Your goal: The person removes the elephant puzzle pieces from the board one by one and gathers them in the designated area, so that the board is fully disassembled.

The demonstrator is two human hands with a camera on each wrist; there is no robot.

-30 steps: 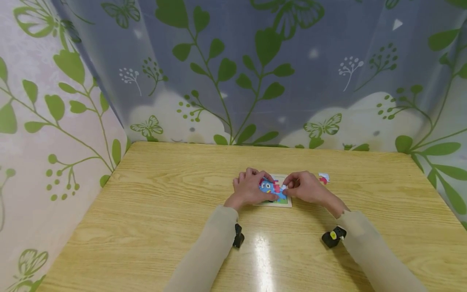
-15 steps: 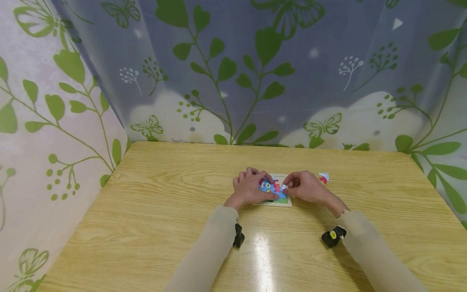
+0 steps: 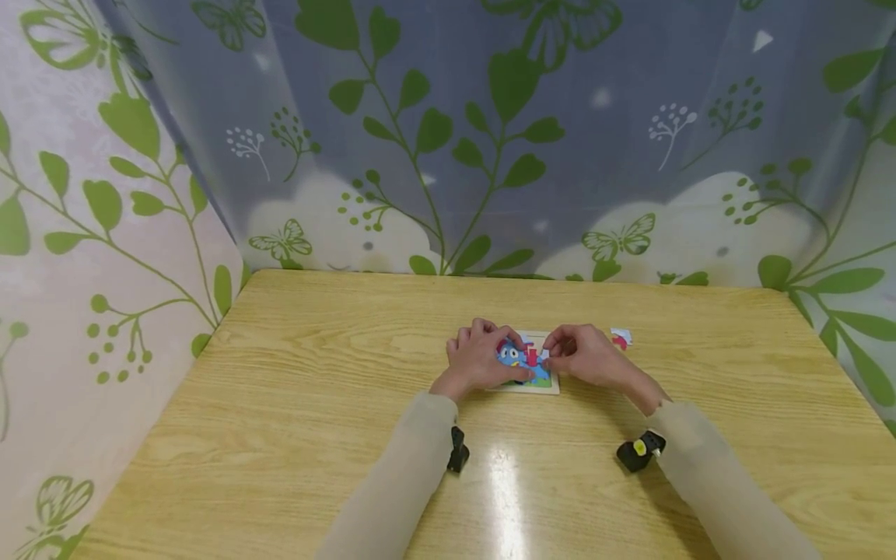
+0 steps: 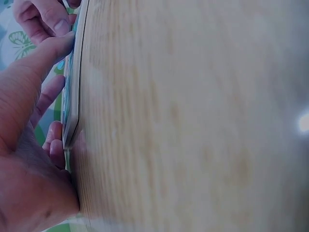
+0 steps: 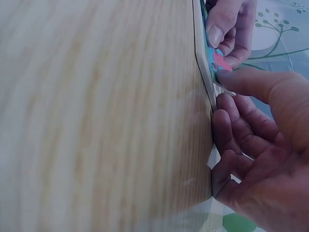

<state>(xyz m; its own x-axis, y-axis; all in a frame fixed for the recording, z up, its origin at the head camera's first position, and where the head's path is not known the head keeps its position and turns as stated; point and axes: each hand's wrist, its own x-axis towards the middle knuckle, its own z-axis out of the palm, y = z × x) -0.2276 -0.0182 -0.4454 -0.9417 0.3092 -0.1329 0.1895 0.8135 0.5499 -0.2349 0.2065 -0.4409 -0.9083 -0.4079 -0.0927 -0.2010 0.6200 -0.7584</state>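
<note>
A small jigsaw puzzle in a pale-framed board point(image 3: 542, 390) lies on the table, showing a blue cartoon character with large eyes and a red patch. My left hand point(image 3: 478, 362) rests over its left part, fingers spread along the far side and thumb laid across the near side. At the board's right edge, my right hand point(image 3: 586, 356) pinches a small puzzle piece between thumb and index finger; the fingertips mostly hide it. In the right wrist view, the right thumb point(image 5: 241, 81) is right at the board's edge, close to a pink-red patch point(image 5: 222, 61).
One loose puzzle piece point(image 3: 621, 337), white and red, lies on the table just beyond the right hand. The wooden table point(image 3: 336, 350) meets a leaf-patterned curtain point(image 3: 448, 155) at its back edge. Each wrist wears a small black camera point(image 3: 640, 451).
The right fingertips have shifted slightly at the puzzle's right edge, and the pale piece beside them is now less visible. The left hand stays in place; the head view has tilted a little.
</note>
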